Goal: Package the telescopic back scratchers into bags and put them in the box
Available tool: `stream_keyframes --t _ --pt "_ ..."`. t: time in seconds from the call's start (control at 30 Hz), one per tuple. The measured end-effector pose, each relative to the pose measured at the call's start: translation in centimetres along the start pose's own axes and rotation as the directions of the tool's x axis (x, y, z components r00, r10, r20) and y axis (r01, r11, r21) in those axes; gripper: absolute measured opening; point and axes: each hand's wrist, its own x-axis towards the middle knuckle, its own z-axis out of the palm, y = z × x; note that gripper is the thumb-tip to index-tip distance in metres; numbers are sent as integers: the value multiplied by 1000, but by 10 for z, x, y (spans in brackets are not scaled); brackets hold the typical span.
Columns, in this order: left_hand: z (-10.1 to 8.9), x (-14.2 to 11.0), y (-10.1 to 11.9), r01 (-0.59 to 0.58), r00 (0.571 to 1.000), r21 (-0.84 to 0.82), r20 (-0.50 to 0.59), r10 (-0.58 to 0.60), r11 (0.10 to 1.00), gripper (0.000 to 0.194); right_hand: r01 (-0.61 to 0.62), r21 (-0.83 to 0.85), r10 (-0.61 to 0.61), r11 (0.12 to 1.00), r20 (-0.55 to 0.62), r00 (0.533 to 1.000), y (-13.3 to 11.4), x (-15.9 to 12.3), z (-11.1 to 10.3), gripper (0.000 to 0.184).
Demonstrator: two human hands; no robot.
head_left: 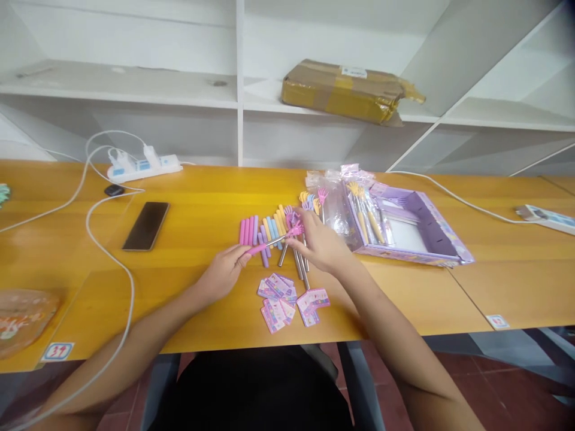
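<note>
A back scratcher (274,242) with a pink handle, metal shaft and pink hand-shaped head is held slantwise over the table. My left hand (221,274) pinches its handle, while my right hand (320,244) has its fingers closed around the head end, partly hiding it. Just behind lie several loose handle tubes (248,231) in pink, purple, blue and yellow. Metal shafts (298,263) with coloured claw heads (322,194) lie under and beyond my right hand, partly covered by it. Closer to me are two groups of printed cards (277,288).
At right stands an open purple display box (444,233), with bagged back scratchers (366,218) on its left side and clear plastic bags (335,206) beside it. A phone (146,226), a power strip (144,169) and a looping white cable (101,242) are at left. Shelving holds a taped carton (336,90).
</note>
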Motion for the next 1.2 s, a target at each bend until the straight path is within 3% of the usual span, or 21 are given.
stream_keyframes --t 0.07,0.13,0.23,0.37,0.43,0.57,0.73,0.83,0.97,1.1,1.2 --pt "-11 1 7 34 999 -8 -23 -34 999 42 92 -114 -92 989 1 996 0 -1 -12 75" --pt "-21 0 16 49 999 5 -20 -49 999 43 141 -226 -152 964 -31 988 0 -6 -18 63" --pt "-33 -8 30 16 998 39 64 -18 999 41 140 -370 -176 918 -65 982 -1 -15 -18 41" --pt "-37 -16 38 -20 986 163 164 -7 986 42 237 -462 -289 855 -45 956 -6 -24 -9 33" --pt "-34 -17 38 -64 983 329 184 2 942 40 328 -460 -389 825 -44 920 -11 -26 -3 24" --pt "-25 -15 37 -221 973 599 194 128 769 30 442 -431 -509 787 -49 859 -27 -27 3 19" --pt "-31 -11 35 -287 958 700 200 206 654 25 386 -433 -481 814 -133 867 -30 -26 -6 21" --pt "-56 -10 22 -269 958 771 154 241 577 27 304 -443 -435 843 -230 871 -2 -37 -21 24" --pt "-109 -25 -15 -296 930 799 117 348 523 30 196 -508 -378 839 -285 881 70 -79 -49 30" --pt "-152 -52 -55 -247 944 761 50 325 600 31 35 -513 -217 858 -299 929 141 -142 -77 33" --pt "-160 -67 -72 -223 961 706 45 271 673 32 -82 -481 -45 873 -247 968 167 -176 -86 35"
